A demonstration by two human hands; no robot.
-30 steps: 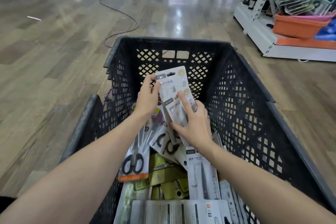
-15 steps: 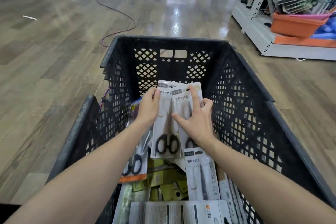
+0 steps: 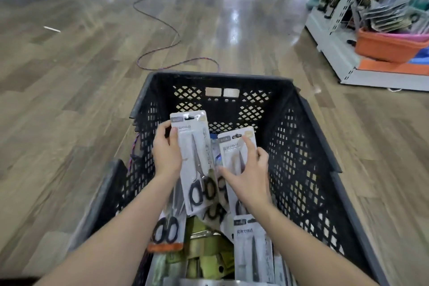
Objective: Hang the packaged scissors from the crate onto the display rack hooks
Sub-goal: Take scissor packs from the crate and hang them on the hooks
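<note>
Since half a second ago the two white card scissor packs, then side by side and overlapping, have been drawn apart: the left hand (image 3: 166, 158) has lifted the taller white card pack with black-handled scissors (image 3: 194, 160) higher, while the right hand (image 3: 249, 177) has the second white card pack (image 3: 234, 153) lower and to the right.

The left hand pinches its pack by the left edge, thumb on the face. The right hand lies across its pack with the forefinger stretched up the card and the other fingers curling round the right edge; it seems to hold rather than merely press.

Both packs hang over the black lattice plastic crate (image 3: 301, 146), which still holds more packs. The white display rack (image 3: 336, 18) stands well apart, to the right.

To do this well, I would keep the hang slots at the top uncovered and facing up, and carry the packs unstacked so that each slips onto a hook singly.
</note>
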